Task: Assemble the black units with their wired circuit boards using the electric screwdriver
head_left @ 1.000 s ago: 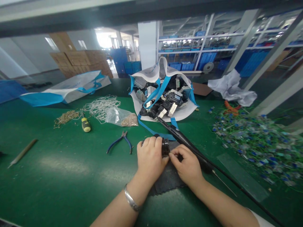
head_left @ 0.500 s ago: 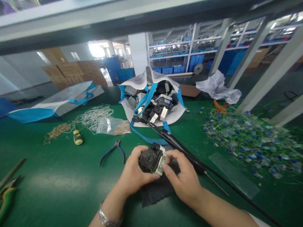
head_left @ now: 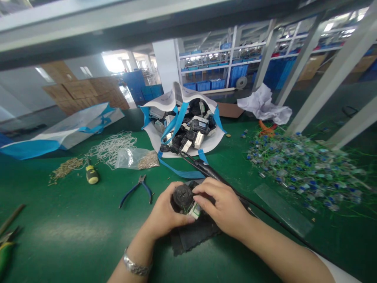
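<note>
Over a dark cloth (head_left: 188,239), my left hand (head_left: 165,210) holds a small black and white device (head_left: 183,196) from its left side, thumb along the lower edge. The device has a round black cap marked with a cross and a pale part with a bit of green at its lower right. My right hand (head_left: 222,204) closes thumb and fingers on the device's upper right; its fingers partly cover that side. Behind it lies a black corded power screwdriver (head_left: 209,169). Blue-handled cutters (head_left: 137,190) lie spread to the left.
An open bag (head_left: 215,145) full of similar devices stands behind. Several seals with green wires (head_left: 294,169) pile up at right, beside a clear strip (head_left: 284,210). Leftward are white loops (head_left: 113,145), a bag of small parts (head_left: 137,159), a yellow-black screwdriver (head_left: 92,175) and green-handled pliers (head_left: 7,249).
My right hand has moved left and up, from the device's pale right side onto its upper right. My left hand keeps its hold. The whole view has shifted slightly.
</note>
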The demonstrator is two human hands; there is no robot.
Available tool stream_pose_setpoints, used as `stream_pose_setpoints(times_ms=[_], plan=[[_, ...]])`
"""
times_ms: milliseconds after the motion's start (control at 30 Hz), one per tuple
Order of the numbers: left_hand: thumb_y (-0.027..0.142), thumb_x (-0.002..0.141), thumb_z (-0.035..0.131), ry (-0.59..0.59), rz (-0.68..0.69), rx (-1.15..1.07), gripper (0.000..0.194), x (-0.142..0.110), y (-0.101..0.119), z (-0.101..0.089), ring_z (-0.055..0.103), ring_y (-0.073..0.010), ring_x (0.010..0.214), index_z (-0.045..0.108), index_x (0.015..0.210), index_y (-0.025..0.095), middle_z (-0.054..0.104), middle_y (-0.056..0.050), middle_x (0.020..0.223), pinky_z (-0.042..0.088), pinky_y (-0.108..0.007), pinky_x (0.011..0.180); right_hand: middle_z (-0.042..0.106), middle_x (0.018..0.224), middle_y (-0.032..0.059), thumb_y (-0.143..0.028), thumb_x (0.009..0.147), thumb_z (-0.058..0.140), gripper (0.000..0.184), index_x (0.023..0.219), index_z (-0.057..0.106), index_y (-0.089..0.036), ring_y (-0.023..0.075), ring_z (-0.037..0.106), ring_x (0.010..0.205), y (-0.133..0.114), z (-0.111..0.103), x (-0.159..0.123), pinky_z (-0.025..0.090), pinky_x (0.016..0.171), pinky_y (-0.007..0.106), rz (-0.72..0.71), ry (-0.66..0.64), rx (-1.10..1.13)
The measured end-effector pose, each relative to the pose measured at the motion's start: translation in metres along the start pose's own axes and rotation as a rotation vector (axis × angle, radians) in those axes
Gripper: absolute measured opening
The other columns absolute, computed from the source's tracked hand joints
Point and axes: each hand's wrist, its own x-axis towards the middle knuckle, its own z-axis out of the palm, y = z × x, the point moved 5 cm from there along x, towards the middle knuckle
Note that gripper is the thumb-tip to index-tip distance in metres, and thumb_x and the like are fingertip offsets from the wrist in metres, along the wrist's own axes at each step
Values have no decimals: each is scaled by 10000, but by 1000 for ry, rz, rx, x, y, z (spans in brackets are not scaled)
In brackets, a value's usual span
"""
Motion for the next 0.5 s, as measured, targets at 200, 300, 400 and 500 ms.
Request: stream_pose_setpoints(times_ms=[200, 300, 400, 500], plan=[[249, 500, 771, -27, 30, -15, 605, 4, 1, -1, 504, -179, 875, 470, 1021, 189, 537, -6, 939, 393, -283, 789, 560, 748, -6, -58, 762, 552, 134, 787, 604, -179, 135, 523, 717, 7, 3, 4, 385, 646, 234, 48, -16, 35], [253, 487, 778, -56, 23, -50, 603, 7, -1, -3, 497, -177, 857, 481, 1005, 173, 538, -11, 915, 395, -278, 767, 539, 694, -14, -31, 758, 545, 145, 697, 579, -158, 124, 510, 685, 11, 3, 7, 372, 627, 222, 79, 9, 65], [263, 477, 782, -84, 7, -103, 606, 10, -5, -5, 490, -172, 831, 482, 993, 160, 534, -13, 891, 391, -270, 746, 512, 651, -25, -7, 741, 544, 161, 657, 544, -145, 113, 487, 638, 13, 4, 8, 355, 588, 210, 117, 43, 75], [257, 467, 788, -105, -6, -171, 626, 11, -9, -6, 480, -163, 819, 476, 1000, 155, 529, -16, 887, 383, -256, 736, 493, 627, -34, -6, 739, 532, 165, 651, 522, -145, 106, 468, 599, 14, 6, 7, 340, 563, 207, 130, 53, 78]])
